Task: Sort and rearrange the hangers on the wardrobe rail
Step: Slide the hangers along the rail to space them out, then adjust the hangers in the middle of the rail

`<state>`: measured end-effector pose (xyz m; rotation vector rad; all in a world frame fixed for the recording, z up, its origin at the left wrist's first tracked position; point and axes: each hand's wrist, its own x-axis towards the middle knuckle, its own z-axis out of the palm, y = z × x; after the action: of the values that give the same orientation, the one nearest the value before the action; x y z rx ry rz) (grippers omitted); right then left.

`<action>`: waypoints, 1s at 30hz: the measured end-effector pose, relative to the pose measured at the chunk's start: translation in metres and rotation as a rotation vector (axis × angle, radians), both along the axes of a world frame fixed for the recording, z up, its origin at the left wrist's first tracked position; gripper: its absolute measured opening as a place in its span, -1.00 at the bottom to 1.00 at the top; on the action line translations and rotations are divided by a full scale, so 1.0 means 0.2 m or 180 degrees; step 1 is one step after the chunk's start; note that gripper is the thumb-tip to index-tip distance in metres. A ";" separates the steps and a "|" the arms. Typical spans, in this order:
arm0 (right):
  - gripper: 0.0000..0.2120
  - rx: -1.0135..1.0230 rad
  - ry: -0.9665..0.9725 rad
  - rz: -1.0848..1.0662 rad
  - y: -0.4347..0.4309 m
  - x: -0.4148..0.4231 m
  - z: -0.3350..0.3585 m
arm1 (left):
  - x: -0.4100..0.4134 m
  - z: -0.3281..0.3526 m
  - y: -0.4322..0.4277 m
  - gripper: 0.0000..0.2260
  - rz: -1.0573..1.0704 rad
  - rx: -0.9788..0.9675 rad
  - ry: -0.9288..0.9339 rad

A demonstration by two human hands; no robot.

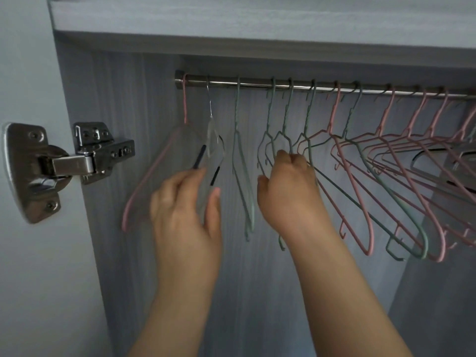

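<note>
Steel door hinge [64, 163] far left, not involved. Pink wire hanger [148, 176] and clear plastic hanger with black grips [211, 135] hang at the left end of the chrome wardrobe rail [257, 83]. Left hand [185, 210], fingers straight and spread, touches the clear one, likely steadying it. Right hand [288, 186] grips the bunched grey-green wire hangers [285, 117], probably grouping by colour. Mixed pink and green hangers [370, 243] crowd the right.

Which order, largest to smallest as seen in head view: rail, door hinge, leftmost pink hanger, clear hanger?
1. rail: longest, runs off frame right.
2. door hinge and leftmost pink hanger: similar extent, hinge likely nearer, so unranked.
3. clear hanger: turned narrow, lower part behind left hand.
</note>
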<state>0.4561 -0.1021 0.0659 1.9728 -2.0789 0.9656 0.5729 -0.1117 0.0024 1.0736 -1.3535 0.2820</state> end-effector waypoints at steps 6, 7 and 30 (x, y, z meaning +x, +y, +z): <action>-0.35 0.0798 -0.0440 0.0008 -0.10 0.00 -0.07 | -0.10 -0.05 0.08 -0.67 0.0044 0.0067 -0.0142; -0.37 0.0837 -0.0492 0.0035 -0.11 0.00 -0.08 | -0.10 -0.05 0.07 -0.66 0.0032 0.0079 -0.0148; -0.58 -0.0578 0.0072 -0.0124 0.20 -0.21 0.06 | -0.25 0.00 0.21 -0.79 -0.1702 0.0064 0.0468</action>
<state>0.4143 -0.0629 0.0787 1.8385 -1.9348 1.0774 0.5223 -0.0706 0.0023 0.6973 -1.4549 -0.2020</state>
